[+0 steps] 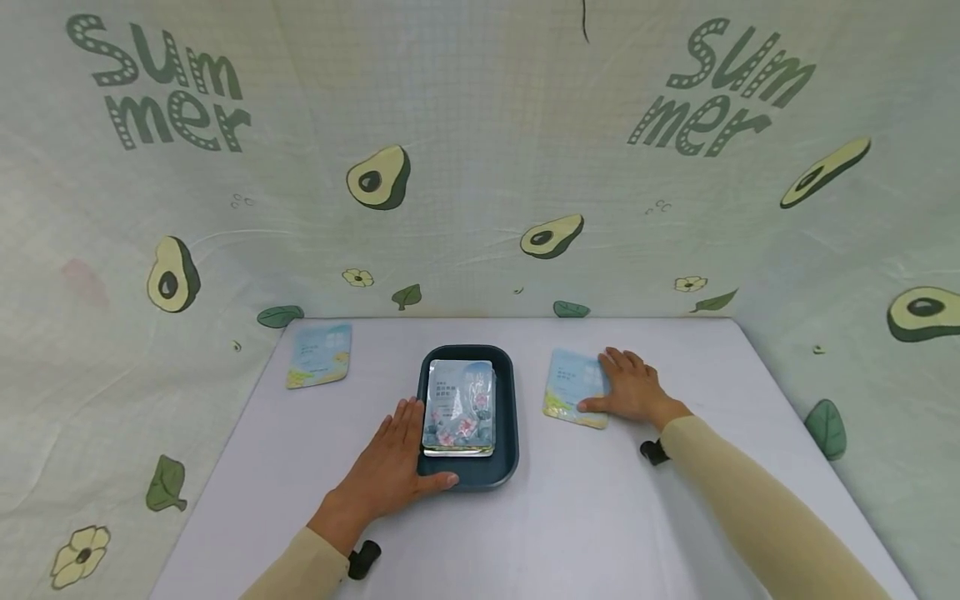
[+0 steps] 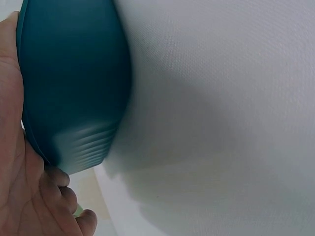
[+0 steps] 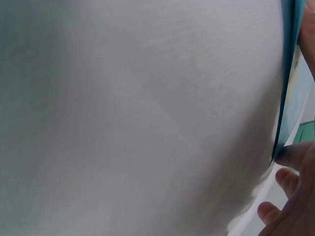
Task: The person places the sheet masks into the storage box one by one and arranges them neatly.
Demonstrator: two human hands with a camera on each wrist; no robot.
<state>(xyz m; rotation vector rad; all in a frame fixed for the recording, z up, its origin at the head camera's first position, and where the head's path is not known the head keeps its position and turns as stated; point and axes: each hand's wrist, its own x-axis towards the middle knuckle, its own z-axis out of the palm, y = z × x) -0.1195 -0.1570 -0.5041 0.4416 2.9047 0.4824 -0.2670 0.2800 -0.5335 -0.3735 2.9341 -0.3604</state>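
Observation:
In the head view, a dark blue-green tray (image 1: 506, 400) stands at the middle of the table, with a small stack of flowered sheet mask packets (image 1: 459, 404) in it. Along the tray's left rim lies my left hand (image 1: 390, 462), fingers straight, thumb at the front edge. The left wrist view shows this palm beside the tray wall (image 2: 74, 73). To the right, a light blue and yellow sheet mask packet (image 1: 573, 383) is held at its right edge between the thumb and fingers of my right hand (image 1: 633, 390). Its edge (image 3: 285, 83) shows from the side in the right wrist view.
Another light blue and yellow packet (image 1: 320, 354) lies at the table's back left corner. A white cloth (image 1: 585, 517) covers the table. Behind and at both sides hangs a curtain (image 1: 465, 125) printed with avocados and leaves.

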